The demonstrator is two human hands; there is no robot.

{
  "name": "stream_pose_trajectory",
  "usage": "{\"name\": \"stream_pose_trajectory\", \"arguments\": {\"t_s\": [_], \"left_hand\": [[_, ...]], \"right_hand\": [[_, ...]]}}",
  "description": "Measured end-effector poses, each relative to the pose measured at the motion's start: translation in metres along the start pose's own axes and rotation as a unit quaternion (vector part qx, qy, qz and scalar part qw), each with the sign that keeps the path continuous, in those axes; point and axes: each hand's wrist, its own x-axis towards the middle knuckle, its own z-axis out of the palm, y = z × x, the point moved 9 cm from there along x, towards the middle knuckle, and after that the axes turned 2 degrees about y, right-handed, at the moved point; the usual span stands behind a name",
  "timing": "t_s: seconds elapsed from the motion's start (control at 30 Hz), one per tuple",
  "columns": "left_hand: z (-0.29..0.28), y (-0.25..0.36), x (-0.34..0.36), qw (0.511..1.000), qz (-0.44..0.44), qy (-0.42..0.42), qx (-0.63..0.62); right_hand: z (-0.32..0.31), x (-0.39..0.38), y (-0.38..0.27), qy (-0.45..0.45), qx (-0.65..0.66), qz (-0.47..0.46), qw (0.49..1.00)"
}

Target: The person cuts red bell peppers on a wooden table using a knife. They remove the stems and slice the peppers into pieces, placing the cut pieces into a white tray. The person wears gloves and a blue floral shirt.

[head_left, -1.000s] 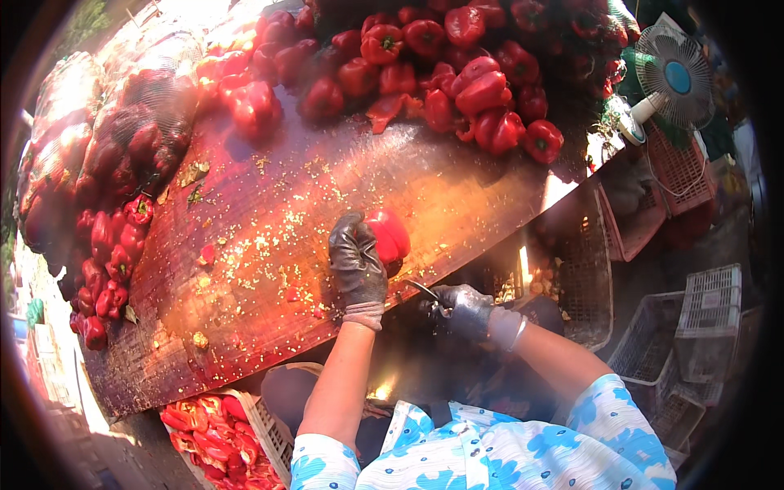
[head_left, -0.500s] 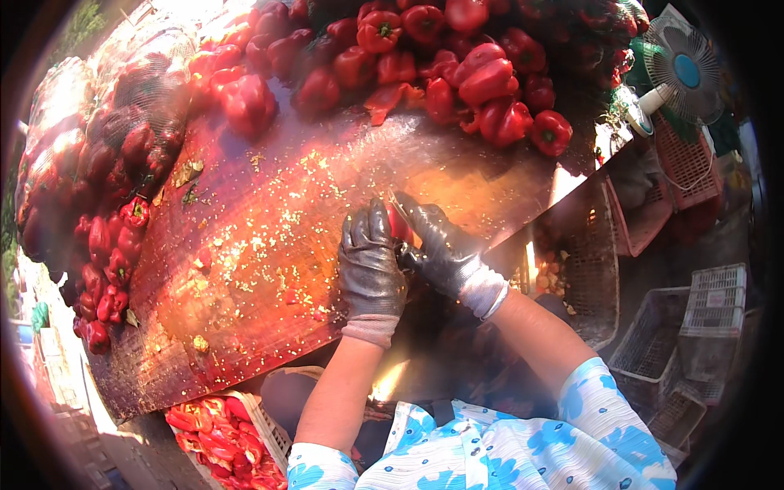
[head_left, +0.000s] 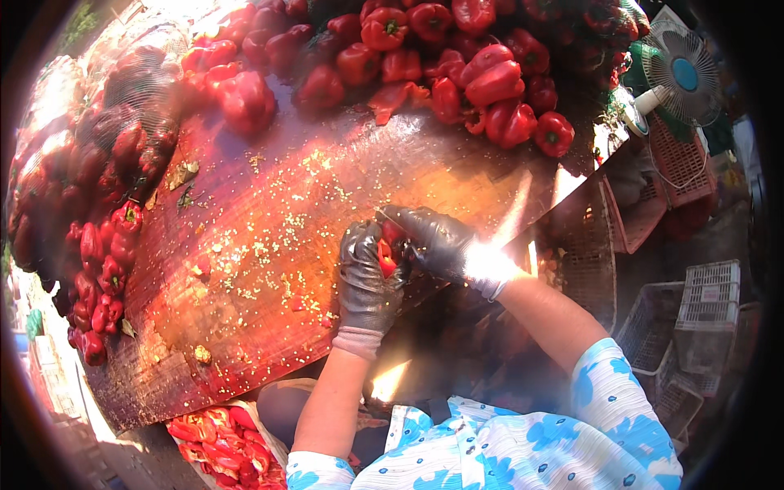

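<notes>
In front of my chest, over the near edge of a stained wooden table (head_left: pixel 237 318), both hands work on one red bell pepper (head_left: pixel 386 258). My left hand (head_left: pixel 365 273), in a dark coated glove, is closed around it from the left. My right hand (head_left: pixel 437 243), gloved alike, presses in from the other side with bent fingers on the pepper's upper part. The fingers cover most of the pepper, so its cut state is unclear. Whether a small blade is also in the right hand cannot be made out.
Whole red peppers (head_left: pixel 384 31) are heaped along the far side. Full net sacks (head_left: pixel 122 139) stand at the left. Pale seeds and scraps litter the tabletop. Below the near edge sits a container of cut peppers (head_left: pixel 220 445). Crates (head_left: pixel 709 298) and a fan (head_left: pixel 682 73) are at the right.
My left fingers, straighter before, are now curled around the pepper. The right hand has turned and drawn in over it, and more of its red flesh shows between the hands.
</notes>
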Motion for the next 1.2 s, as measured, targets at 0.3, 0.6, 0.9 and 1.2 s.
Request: {"name": "stream_pose_trajectory", "arguments": {"t_s": [0.3, 0.6, 0.9, 1.2], "left_hand": [[0.005, -0.024, -0.005, 0.993, -0.09, -0.03, -0.077], [-0.001, -0.045, -0.023, 0.892, -0.27, -0.023, -0.361], [-0.006, -0.021, -0.018, 0.814, -0.313, -0.016, -0.49], [-0.004, -0.062, -0.009, 0.814, -0.306, -0.007, -0.494]], "right_hand": [[0.023, 0.027, 0.084, 0.016, 0.375, 0.21, 0.903], [-0.012, -0.026, 0.036, 0.085, 0.204, 0.186, 0.957], [0.016, -0.017, -0.029, 0.086, -0.012, -0.064, 0.994], [0.036, 0.013, -0.033, -0.02, -0.168, -0.04, 0.985]]}}
